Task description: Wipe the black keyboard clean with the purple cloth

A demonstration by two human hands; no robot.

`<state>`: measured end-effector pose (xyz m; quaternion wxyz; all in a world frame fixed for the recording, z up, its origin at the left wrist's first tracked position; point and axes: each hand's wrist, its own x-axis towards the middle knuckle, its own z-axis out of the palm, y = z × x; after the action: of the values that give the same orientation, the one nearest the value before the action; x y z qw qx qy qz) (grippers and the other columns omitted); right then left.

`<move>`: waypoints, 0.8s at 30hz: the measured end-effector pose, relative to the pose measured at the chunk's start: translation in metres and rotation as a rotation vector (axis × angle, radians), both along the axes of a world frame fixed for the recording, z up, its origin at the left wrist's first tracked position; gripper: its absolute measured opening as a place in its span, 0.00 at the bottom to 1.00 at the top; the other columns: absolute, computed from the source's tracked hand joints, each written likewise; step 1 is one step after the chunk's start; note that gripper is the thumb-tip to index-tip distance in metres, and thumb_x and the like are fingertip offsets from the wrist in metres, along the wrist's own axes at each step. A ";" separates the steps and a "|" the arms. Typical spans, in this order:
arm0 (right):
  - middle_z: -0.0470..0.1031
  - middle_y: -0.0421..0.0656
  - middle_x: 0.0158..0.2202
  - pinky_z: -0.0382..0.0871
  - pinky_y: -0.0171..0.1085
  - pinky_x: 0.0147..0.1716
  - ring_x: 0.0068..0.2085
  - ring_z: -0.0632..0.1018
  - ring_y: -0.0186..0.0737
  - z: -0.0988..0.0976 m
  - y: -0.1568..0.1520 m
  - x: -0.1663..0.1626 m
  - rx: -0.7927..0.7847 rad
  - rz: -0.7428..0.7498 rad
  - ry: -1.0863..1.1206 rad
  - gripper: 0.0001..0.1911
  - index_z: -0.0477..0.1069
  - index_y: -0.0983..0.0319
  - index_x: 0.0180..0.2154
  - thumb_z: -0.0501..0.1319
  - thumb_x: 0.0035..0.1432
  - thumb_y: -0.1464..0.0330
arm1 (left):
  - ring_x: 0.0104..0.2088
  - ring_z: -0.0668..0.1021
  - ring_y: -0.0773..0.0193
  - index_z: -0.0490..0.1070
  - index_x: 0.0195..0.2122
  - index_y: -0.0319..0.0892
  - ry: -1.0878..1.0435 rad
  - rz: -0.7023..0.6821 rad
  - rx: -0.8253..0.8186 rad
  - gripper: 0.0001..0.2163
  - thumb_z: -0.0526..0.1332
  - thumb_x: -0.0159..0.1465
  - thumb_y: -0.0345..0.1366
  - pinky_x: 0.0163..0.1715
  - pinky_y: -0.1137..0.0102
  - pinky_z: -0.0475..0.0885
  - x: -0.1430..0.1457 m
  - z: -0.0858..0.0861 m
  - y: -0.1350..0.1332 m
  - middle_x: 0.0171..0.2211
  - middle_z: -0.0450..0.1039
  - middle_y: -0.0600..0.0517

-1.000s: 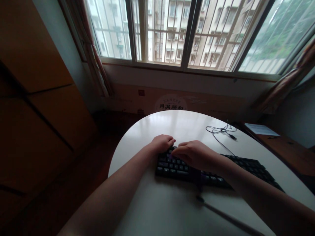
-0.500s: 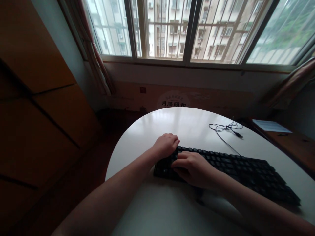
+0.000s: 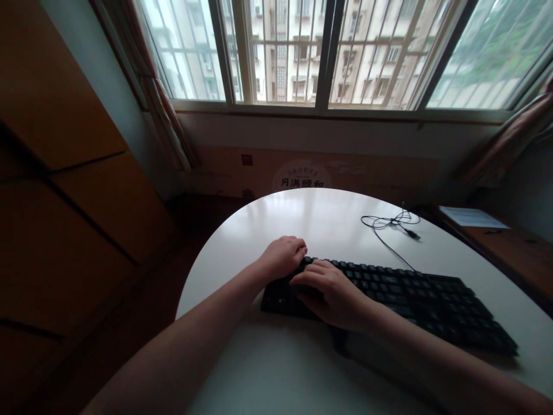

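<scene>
A black keyboard (image 3: 436, 302) lies at a slant across the white round table. At its far left corner, my left hand (image 3: 283, 256) is closed over the edge, with the fingertips partly hidden. Just to the right, my right hand (image 3: 330, 293) is bent over the keys at the left end, fingers curled downward. What its fingertips press or pinch is hidden beneath the hand. Below the keyboard's front edge, under my right wrist, a dark shape shows that I cannot make out.
A thin black cable (image 3: 389, 245) runs from the keyboard's back to a loose coil with a USB plug (image 3: 412, 234). The white table (image 3: 242, 357) has a curved far edge. Paper (image 3: 473, 218) lies on a brown surface at right; a wooden cabinet (image 3: 86, 230) stands at left.
The whole view has shifted slightly, so everything sits a little further left. My right hand's fingers have changed pose slightly over the keys; my left hand stays at the corner.
</scene>
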<state>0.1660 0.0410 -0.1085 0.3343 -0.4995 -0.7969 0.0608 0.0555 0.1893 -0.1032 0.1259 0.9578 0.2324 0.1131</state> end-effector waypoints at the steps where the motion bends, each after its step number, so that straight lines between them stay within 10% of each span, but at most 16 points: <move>1: 0.76 0.44 0.38 0.66 0.42 0.44 0.41 0.73 0.42 -0.001 0.000 0.001 0.006 -0.009 0.030 0.11 0.72 0.60 0.43 0.60 0.57 0.74 | 0.41 0.76 0.58 0.75 0.38 0.43 -0.004 -0.003 -0.001 0.12 0.51 0.67 0.38 0.43 0.66 0.69 0.000 0.000 0.000 0.39 0.77 0.48; 24: 0.71 0.44 0.39 0.61 0.43 0.44 0.42 0.69 0.43 -0.002 -0.004 0.000 0.127 0.020 -0.058 0.11 0.76 0.57 0.36 0.58 0.56 0.75 | 0.40 0.76 0.59 0.75 0.37 0.43 -0.009 -0.024 0.025 0.12 0.52 0.67 0.39 0.40 0.67 0.69 -0.001 -0.004 0.004 0.37 0.76 0.49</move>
<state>0.1664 0.0370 -0.1103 0.3415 -0.4708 -0.8135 -0.0012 0.0549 0.1931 -0.1068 0.1165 0.9614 0.2190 0.1187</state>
